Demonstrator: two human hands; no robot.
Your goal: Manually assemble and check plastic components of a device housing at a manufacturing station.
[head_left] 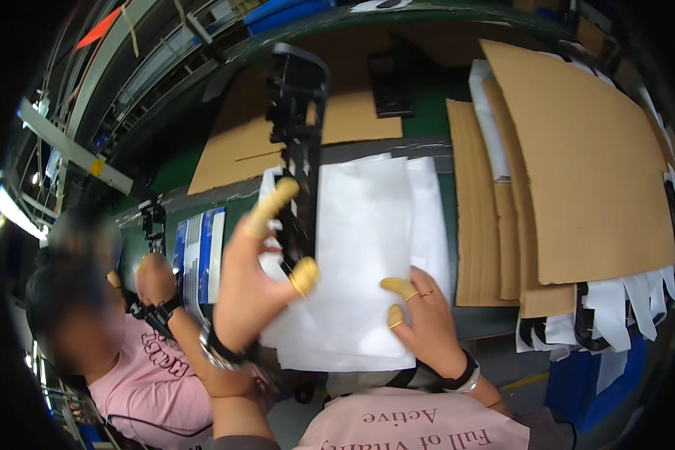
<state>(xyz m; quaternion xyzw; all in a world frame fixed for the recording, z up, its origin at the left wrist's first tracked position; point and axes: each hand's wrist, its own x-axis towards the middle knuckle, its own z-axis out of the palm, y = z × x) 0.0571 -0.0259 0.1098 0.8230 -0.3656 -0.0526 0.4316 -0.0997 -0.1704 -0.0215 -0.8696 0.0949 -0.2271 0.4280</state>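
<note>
My left hand (256, 271), with yellow finger cots on thumb and forefinger, is raised and grips the lower end of a long black plastic frame part (296, 127) that stands upright above the bench. My right hand (421, 319), also with yellow cots and rings, presses its fingertips on the lower right of a stack of white bags (364, 247) lying flat in front of me. The black part's lower end sits at the left edge of the top bag.
Brown cardboard sheets (577, 157) lie stacked to the right, another cardboard sheet (240, 150) at the back left. More bagged black parts (600, 315) hang off the right front edge. A person in a pink shirt (146, 375) sits at my left. Another black part (391, 86) lies at the back.
</note>
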